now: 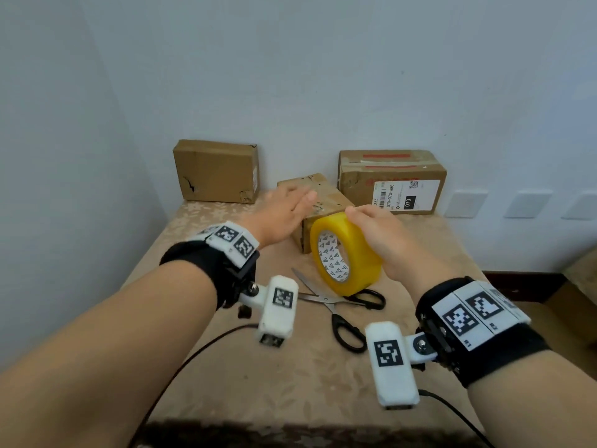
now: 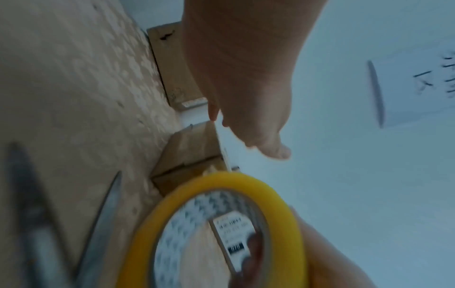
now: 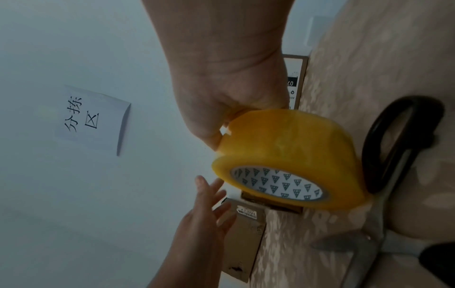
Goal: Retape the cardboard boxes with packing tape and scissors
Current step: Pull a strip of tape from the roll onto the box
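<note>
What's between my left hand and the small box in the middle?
Nothing visible. The left hand is open just above the small box, with only air between them. The tape roll, held by the right hand, sits off to the box's right, out of the way.

tape roll (image 1: pixel 347 253): glossy yellow plastic | boxes (image 1: pixel 217 171): matt scuffed cardboard | scissors (image 1: pixel 339 305): metal blades, black plastic handles

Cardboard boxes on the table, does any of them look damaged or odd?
Yes. The brown cardboard box at the back left has a jagged tear low on its front face and a scuffed lower corner. The larger labelled cardboard box at the back right has crumpled, peeling tape on top.
</note>
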### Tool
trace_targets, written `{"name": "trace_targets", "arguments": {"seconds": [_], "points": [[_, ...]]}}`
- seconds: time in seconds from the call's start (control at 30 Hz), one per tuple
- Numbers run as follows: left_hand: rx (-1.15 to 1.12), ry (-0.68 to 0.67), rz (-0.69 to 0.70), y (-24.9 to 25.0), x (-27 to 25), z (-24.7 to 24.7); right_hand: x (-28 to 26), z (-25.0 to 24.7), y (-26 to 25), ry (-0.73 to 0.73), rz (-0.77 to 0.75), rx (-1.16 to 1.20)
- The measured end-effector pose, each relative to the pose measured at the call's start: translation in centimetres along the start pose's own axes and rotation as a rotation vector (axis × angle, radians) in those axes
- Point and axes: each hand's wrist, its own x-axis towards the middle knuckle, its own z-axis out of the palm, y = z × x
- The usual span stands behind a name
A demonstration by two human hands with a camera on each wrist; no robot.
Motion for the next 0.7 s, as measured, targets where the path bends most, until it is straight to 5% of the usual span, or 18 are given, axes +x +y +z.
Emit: {"name": "trace_targets", "arguments": {"seconds": [0.07,0.17,0.33,0.4,0.53,0.7], "points": [[-0.227,0.105,-0.106,1.3,-1.8,0.3,-0.3,0.2,-0.3,-0.014,-0.008,0.037],[-0.603,-0.053,-0.229,4.0,-3.9,1.3,-0.6,0.7,-0.8,-0.014,0.035,0.144],[-0.779,0.019,-0.292,4.6,-4.1,1.4,-1.2,1.6,-1.6,-0.158,0.118,0.506],[-0.725,0.062,-0.299,4.1,-4.6,0.3,-1.0,1.4,-1.6,-0.148,0.026,0.268],[-0.607,0.137,-0.271,1.9,-5.9,-2.2,0.8,1.4,-0.8,0.063,-0.394,-0.344],[-0.488,0.132,-0.273,-1.2,-7.3,-4.2,2.0,3.7,-1.1,-0.069,-0.545,-0.668]]}}
